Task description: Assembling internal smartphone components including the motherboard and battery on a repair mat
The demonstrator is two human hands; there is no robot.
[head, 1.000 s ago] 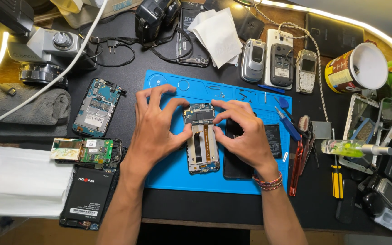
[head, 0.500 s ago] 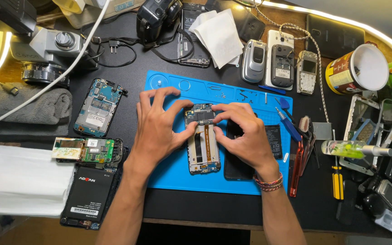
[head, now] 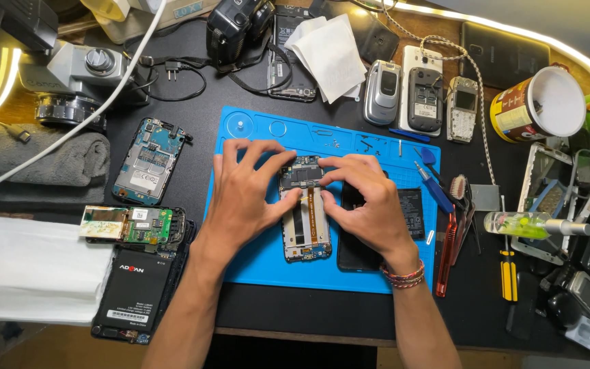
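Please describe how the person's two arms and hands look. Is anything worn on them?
Both forearms are bare, with no sleeves and no gloves. The left hand wears nothing: no ring or watch shows. The right hand has a bracelet of thin braided threads, red and other colours, around the wrist.

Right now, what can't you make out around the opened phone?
- Opened phone, head view: the fingertips of the left hand and right hand cover its top edge, so the grip there is hidden.
- Black part: mostly under the right hand.
- Screws on the blue mat: too small to count.
- Black tablet: cut off by the top edge.
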